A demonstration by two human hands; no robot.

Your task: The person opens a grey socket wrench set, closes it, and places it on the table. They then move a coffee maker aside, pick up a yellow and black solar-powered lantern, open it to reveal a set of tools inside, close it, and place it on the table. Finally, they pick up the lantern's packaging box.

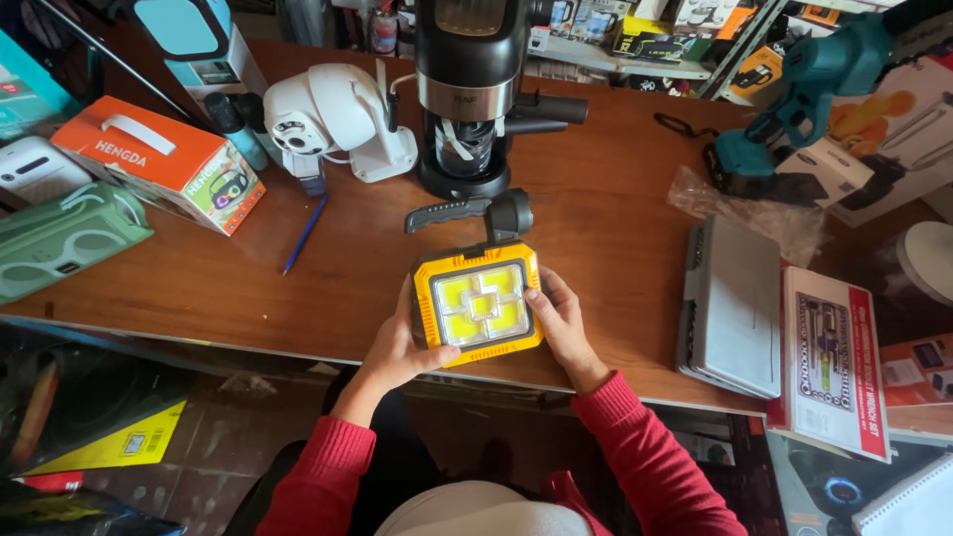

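Gripping a yellow work light (478, 306) by its two sides, the left hand (397, 347) and the right hand (562, 323) hold it face-up at the near edge of the wooden surface (615, 218); its black handle (467, 210) points away from the person; beyond the light stands a black coffee machine (467, 94); left of the light lies a blue pen (305, 233); right of it rests a grey case (735, 308).

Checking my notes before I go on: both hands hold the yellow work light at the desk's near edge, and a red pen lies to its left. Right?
Not quite. The pen is blue, not red, as the head view shows. The rest stands: the left hand and right hand hold the yellow work light at the near edge of the desk, and the pen lies to its left.
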